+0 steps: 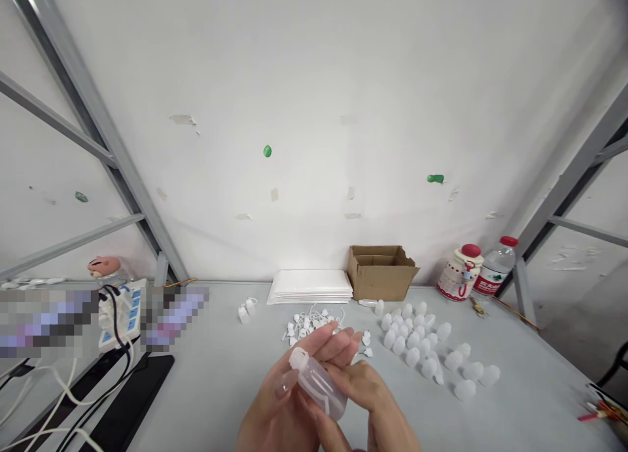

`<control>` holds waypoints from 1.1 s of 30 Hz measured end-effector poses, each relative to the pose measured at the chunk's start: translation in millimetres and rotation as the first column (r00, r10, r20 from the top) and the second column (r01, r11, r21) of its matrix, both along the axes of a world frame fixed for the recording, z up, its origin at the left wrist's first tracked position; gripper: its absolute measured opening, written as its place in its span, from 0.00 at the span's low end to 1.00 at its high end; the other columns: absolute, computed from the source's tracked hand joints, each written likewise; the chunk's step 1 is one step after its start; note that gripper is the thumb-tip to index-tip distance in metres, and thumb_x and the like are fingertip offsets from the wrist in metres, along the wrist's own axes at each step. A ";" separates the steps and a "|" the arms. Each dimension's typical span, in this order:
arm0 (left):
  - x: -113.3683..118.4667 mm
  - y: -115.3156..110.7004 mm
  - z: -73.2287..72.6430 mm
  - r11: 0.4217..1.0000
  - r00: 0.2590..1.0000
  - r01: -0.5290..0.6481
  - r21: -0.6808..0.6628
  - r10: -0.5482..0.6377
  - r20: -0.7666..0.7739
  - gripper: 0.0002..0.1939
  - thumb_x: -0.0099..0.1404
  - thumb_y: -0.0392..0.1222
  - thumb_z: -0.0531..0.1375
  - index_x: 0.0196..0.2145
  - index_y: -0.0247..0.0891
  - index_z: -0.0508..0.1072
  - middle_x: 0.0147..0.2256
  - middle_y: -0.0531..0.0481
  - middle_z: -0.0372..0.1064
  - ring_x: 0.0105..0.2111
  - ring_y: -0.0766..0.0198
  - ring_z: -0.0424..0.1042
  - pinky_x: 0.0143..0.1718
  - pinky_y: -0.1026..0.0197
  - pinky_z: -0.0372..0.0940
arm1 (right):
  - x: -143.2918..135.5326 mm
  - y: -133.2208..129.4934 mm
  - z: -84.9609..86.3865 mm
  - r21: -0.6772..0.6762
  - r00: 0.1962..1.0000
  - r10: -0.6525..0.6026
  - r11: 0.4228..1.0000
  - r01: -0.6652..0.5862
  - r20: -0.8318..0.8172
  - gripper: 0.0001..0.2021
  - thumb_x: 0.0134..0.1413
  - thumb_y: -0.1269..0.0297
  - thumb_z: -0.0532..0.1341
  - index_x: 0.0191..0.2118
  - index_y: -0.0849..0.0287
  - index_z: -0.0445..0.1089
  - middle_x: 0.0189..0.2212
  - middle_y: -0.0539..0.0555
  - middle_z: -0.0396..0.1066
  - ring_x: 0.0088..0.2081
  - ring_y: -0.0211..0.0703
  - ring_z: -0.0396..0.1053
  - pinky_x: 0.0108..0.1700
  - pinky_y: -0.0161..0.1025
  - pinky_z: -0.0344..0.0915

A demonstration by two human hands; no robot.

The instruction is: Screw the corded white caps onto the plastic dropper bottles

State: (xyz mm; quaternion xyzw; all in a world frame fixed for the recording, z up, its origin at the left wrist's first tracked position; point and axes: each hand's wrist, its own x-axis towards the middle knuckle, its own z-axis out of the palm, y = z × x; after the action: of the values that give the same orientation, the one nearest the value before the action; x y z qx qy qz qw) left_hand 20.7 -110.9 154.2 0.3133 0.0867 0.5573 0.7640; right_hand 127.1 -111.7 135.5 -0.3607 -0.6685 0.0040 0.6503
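A small translucent squeeze bottle [321, 388] with a white top lies tilted between my two hands, its top toward the upper left. My left hand [282, 399] cradles it, thumb near the neck and fingers stretched behind it. With thumb and fingers, my right hand [370, 399] pinches the lower part of the bottle from the right. Behind my hands is a pile of small white caps [307, 322] with thin strips, partly hidden by my fingers. Many translucent bottles [413, 339] stand in a group to the right of my hands.
Against the wall are a stack of white envelopes [311, 286], an open cardboard box [381, 278], a cream jar [460, 273] and a red-capped water bottle [496, 269]. A power strip [122, 314], cables and a black slab [132, 403] lie at left.
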 end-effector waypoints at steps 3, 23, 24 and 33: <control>-0.5 -1.6 1.5 0.999 1.000 -0.012 0.033 0.013 -0.018 0.18 0.60 0.45 0.54 0.47 0.43 0.73 0.49 0.48 0.70 0.58 0.47 0.54 0.61 0.45 0.41 | 4.0 3.6 -2.8 0.035 1.000 0.007 0.999 -0.007 0.013 0.08 0.51 0.62 0.61 0.39 0.51 0.70 0.24 0.49 0.75 0.24 0.40 0.73 0.20 0.30 0.68; -1.6 -5.1 2.4 0.995 0.998 0.054 0.089 -0.057 0.030 0.21 0.62 0.44 0.49 0.52 0.40 0.68 0.51 0.49 0.68 0.59 0.53 0.53 0.61 0.50 0.40 | -2.2 37.7 -41.8 0.108 0.999 -0.032 0.994 0.028 0.037 0.03 0.44 0.61 0.67 0.29 0.45 0.73 0.17 0.44 0.71 0.17 0.39 0.70 0.11 0.28 0.62; -0.1 -5.5 2.8 0.997 0.998 0.037 0.067 -0.040 0.048 0.21 0.63 0.43 0.48 0.51 0.39 0.69 0.50 0.49 0.69 0.58 0.53 0.55 0.61 0.51 0.40 | -4.2 40.0 -42.8 0.094 0.998 -0.038 0.995 0.034 0.048 0.04 0.43 0.61 0.67 0.29 0.45 0.73 0.16 0.44 0.71 0.16 0.39 0.69 0.11 0.28 0.61; 1.0 -5.9 4.8 1.000 0.996 0.031 0.001 -0.031 0.082 0.21 0.61 0.43 0.49 0.49 0.37 0.71 0.47 0.47 0.72 0.55 0.52 0.61 0.59 0.52 0.44 | 5.6 18.8 -26.0 0.086 0.996 -0.080 0.993 0.076 0.046 0.06 0.44 0.61 0.66 0.32 0.49 0.73 0.20 0.47 0.73 0.21 0.40 0.72 0.13 0.28 0.64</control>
State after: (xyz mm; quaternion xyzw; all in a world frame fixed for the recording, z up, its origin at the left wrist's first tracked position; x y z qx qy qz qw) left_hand 21.8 -116.8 159.0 0.2916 0.0504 0.5576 0.7755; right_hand 132.7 -92.9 109.5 -0.3588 -0.6694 -0.0588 0.6478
